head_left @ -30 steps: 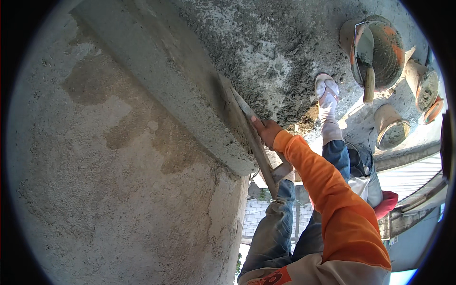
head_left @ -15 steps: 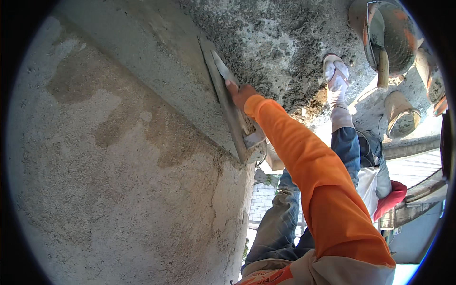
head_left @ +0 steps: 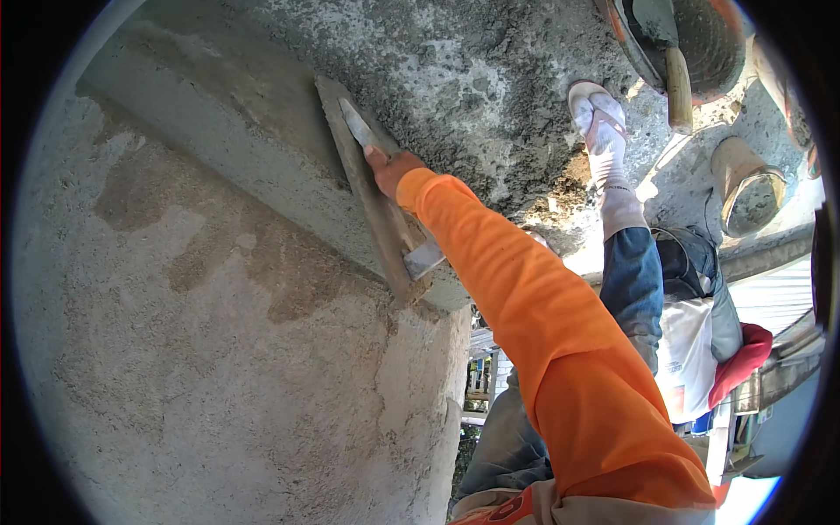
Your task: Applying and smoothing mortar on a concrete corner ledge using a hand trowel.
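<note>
Plastering float: long axis runs from beyond my fingertips back past my wrist, flat on the ledge. My right hand wraps its handle, fingers closed.

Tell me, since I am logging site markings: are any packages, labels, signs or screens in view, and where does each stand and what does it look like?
None in view: no package, label, sign or screen shows.
What is there: a right hand in an orange sleeve holding a long wooden float against a grey ledge.
Upper right: an orange bucket with a trowel, and a smaller tan bucket, both unmarked.
</note>
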A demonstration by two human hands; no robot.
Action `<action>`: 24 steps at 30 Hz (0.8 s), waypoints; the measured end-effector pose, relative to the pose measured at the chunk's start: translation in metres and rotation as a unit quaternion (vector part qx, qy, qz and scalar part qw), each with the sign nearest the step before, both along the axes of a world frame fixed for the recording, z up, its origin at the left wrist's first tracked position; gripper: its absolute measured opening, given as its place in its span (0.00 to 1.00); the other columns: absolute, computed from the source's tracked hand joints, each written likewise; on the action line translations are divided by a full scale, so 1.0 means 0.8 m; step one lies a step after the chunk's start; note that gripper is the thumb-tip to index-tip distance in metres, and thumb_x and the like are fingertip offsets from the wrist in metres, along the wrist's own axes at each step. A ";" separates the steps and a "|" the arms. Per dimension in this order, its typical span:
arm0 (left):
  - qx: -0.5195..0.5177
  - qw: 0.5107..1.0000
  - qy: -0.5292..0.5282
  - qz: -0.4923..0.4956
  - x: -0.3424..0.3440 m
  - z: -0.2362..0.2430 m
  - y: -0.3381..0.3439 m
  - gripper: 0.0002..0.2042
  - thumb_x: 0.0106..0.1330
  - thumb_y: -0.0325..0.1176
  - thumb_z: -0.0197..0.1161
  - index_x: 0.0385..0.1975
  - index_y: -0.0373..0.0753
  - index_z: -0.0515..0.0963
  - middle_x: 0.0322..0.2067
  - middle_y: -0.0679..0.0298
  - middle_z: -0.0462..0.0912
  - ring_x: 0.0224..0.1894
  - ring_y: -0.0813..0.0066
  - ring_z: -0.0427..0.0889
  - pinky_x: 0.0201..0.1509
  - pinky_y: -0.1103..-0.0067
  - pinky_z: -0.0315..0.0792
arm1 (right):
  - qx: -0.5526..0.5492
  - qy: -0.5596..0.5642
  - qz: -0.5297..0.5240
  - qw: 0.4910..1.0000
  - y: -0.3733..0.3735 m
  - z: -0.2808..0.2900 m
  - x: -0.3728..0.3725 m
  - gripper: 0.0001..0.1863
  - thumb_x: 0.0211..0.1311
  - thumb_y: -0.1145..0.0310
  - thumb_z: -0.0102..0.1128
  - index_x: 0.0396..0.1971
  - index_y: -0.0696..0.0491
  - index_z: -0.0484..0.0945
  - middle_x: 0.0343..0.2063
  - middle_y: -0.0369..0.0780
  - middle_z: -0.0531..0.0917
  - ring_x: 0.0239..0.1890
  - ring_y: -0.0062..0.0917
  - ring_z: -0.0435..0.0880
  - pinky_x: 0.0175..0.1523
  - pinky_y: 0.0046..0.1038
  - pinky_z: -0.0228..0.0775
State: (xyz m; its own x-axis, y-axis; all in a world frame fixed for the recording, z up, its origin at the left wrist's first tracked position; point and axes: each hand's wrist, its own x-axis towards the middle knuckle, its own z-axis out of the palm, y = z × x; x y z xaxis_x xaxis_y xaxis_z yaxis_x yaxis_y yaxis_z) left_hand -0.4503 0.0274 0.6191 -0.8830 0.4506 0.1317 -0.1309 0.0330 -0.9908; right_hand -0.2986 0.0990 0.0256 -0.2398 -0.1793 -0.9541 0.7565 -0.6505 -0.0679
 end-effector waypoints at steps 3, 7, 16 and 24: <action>-0.020 1.000 -0.005 0.007 -0.003 0.004 -0.002 0.39 0.70 0.62 0.33 0.71 0.42 0.34 0.72 0.47 0.28 0.73 0.44 0.31 0.70 0.46 0.36 | -0.045 -0.037 0.039 0.998 -0.040 -0.014 0.003 0.45 0.63 0.32 0.35 0.50 0.64 0.75 0.46 0.59 0.79 0.54 0.51 0.76 0.60 0.41 0.65; 0.004 0.999 -0.037 -0.016 -0.006 0.008 -0.007 0.40 0.70 0.61 0.34 0.71 0.40 0.33 0.71 0.44 0.28 0.73 0.42 0.31 0.69 0.44 0.36 | -0.084 -0.123 0.144 0.978 -0.152 0.019 0.115 0.48 0.62 0.31 0.33 0.50 0.68 0.74 0.48 0.62 0.76 0.58 0.50 0.73 0.63 0.39 0.63; 0.018 0.997 -0.063 -0.027 -0.007 0.012 -0.012 0.39 0.70 0.59 0.38 0.71 0.38 0.37 0.70 0.40 0.30 0.72 0.36 0.31 0.66 0.38 0.37 | 0.058 0.070 0.042 0.995 0.043 0.019 -0.034 0.45 0.65 0.34 0.33 0.45 0.67 0.77 0.43 0.61 0.79 0.53 0.54 0.76 0.58 0.42 0.66; 0.011 0.993 -0.082 -0.080 -0.006 0.005 -0.009 0.40 0.69 0.60 0.39 0.71 0.38 0.40 0.70 0.40 0.33 0.71 0.35 0.35 0.66 0.38 0.38 | 0.023 0.015 0.156 0.987 -0.164 -0.006 0.094 0.47 0.63 0.32 0.33 0.49 0.67 0.75 0.48 0.61 0.77 0.57 0.49 0.74 0.61 0.39 0.64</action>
